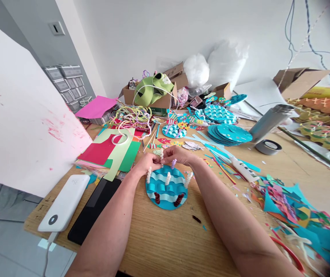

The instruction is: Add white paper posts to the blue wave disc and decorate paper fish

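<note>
A round blue paper disc (169, 206) with wavy light and dark blue strips lies on the table in front of me. Coiled pipe cleaners stand up from it: white ones, such as the middle coil (168, 178), a lilac coil (173, 164) and two dark brown coils, one being the left brown coil (157, 198). At the disc's far edge, my left hand (147, 163) and my right hand (179, 155) meet, fingertips pinched around a white pipe-cleaner coil (162, 153). A pale green paper fish (157, 152) shows just behind the fingers; whether they touch it is unclear.
To the left lie a white power bank (64, 204), a black phone-like slab (95, 207) and coloured paper (100, 151). Stacked blue discs (230, 134), a metal flask (271, 121), tape (268, 146) and a glue tube (243, 169) sit right. Paper scraps (297, 207) cover the right side.
</note>
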A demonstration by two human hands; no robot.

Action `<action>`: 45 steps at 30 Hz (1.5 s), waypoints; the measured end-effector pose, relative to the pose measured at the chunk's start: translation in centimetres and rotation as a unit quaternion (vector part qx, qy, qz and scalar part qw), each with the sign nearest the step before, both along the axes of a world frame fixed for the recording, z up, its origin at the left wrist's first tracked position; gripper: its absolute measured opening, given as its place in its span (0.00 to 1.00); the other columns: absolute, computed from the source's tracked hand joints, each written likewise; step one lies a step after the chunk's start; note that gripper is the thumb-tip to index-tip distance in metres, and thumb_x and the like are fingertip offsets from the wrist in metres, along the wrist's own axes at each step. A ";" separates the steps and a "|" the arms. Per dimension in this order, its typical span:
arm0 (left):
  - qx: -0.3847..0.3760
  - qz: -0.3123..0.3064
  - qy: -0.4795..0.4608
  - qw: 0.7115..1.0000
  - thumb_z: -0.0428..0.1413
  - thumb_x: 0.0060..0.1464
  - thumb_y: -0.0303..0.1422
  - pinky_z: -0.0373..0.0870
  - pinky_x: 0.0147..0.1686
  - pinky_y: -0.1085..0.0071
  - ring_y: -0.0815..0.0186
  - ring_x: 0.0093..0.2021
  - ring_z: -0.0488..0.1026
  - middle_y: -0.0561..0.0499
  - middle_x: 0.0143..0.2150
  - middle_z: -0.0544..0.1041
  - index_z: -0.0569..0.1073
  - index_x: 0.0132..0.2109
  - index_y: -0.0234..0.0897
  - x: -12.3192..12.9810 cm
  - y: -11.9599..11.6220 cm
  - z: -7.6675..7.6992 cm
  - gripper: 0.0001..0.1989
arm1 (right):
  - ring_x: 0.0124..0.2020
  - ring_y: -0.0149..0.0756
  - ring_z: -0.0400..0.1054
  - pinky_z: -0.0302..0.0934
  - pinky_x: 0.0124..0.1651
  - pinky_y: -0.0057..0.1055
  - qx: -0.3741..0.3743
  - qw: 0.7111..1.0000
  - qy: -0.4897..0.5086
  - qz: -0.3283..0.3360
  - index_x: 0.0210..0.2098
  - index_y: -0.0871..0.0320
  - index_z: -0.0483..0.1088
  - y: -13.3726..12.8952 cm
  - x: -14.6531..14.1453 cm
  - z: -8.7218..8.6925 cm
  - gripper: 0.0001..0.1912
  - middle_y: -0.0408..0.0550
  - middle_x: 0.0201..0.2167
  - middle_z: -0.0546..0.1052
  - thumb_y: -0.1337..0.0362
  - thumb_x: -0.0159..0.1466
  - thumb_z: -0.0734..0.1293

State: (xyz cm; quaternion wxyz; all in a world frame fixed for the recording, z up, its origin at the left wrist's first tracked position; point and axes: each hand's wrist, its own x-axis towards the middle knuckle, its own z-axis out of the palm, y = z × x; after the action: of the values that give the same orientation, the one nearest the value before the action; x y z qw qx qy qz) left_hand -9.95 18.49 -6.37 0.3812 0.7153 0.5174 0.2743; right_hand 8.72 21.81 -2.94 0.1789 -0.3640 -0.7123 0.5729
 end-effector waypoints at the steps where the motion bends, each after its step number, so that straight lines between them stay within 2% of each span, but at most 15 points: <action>1: -0.001 0.001 0.001 1.000 0.60 0.39 0.29 0.57 0.24 0.75 0.71 0.23 0.64 0.57 0.19 0.69 0.76 0.25 0.32 0.0 0.0 -0.1 0.04 | 0.19 0.25 0.57 0.48 0.22 0.24 0.001 1.000 -0.002 0.000 0.21 0.59 0.68 0.0 0.0 0.0 0.15 0.36 0.16 0.67 0.57 0.43 0.74; 9: -0.010 0.015 -0.002 1.000 0.61 0.39 0.29 0.60 0.25 0.75 0.69 0.24 0.66 0.56 0.20 0.71 0.76 0.25 0.34 0.0 0.2 -0.6 0.03 | 0.19 0.27 0.60 0.50 0.23 0.25 0.013 1.000 -0.026 -0.006 0.19 0.59 0.66 0.1 0.0 -0.3 0.14 0.36 0.15 0.67 0.57 0.43 0.73; 19: -0.024 0.003 -0.007 1.000 0.61 0.39 0.28 0.58 0.24 0.76 0.71 0.23 0.64 0.56 0.20 0.71 0.76 0.27 0.32 0.1 -0.1 0.4 0.03 | 0.22 0.30 0.65 0.57 0.25 0.27 -0.008 1.000 -0.019 0.002 0.20 0.58 0.69 0.1 0.0 -0.3 0.13 0.39 0.18 0.72 0.58 0.44 0.74; 25: -0.023 0.011 -0.006 1.000 0.61 0.38 0.26 0.58 0.24 0.76 0.72 0.22 0.64 0.57 0.19 0.70 0.76 0.25 0.33 0.2 -0.1 0.4 0.02 | 0.20 0.28 0.63 0.55 0.24 0.26 0.005 0.999 -0.034 0.003 0.20 0.58 0.68 0.3 0.0 -0.5 0.13 0.38 0.17 0.71 0.57 0.45 0.74; 30: -0.021 0.016 -0.006 1.000 0.63 0.37 0.27 0.60 0.24 0.76 0.71 0.23 0.65 0.56 0.20 0.72 0.76 0.25 0.33 0.3 -0.3 0.7 0.04 | 0.19 0.26 0.60 0.53 0.24 0.25 0.002 1.000 -0.028 0.011 0.20 0.59 0.68 0.0 0.0 0.0 0.14 0.36 0.16 0.68 0.57 0.44 0.74; 35: -0.010 0.018 -0.005 1.000 0.64 0.36 0.30 0.60 0.24 0.76 0.71 0.23 0.65 0.56 0.19 0.71 0.75 0.23 0.33 0.2 -0.3 0.8 0.06 | 0.23 0.28 0.63 0.55 0.25 0.25 -0.025 1.000 -0.011 -0.006 0.25 0.59 0.70 -0.3 -0.1 0.7 0.17 0.38 0.21 0.72 0.56 0.41 0.75; 45: -0.014 0.019 -0.010 1.000 0.62 0.37 0.30 0.62 0.24 0.76 0.70 0.24 0.68 0.54 0.20 0.73 0.75 0.23 0.33 0.1 -0.2 0.3 0.04 | 0.27 0.30 0.65 0.55 0.26 0.25 0.008 1.000 0.017 -0.008 0.28 0.61 0.72 -0.7 -0.2 1.8 0.19 0.41 0.25 0.74 0.53 0.43 0.75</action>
State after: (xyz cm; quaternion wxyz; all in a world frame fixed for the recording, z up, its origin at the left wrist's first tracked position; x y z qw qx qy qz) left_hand -9.87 18.31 -6.10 0.3907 0.6973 0.5311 0.2812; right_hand 8.52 21.13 -1.15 0.1982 -0.3587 -0.7108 0.5717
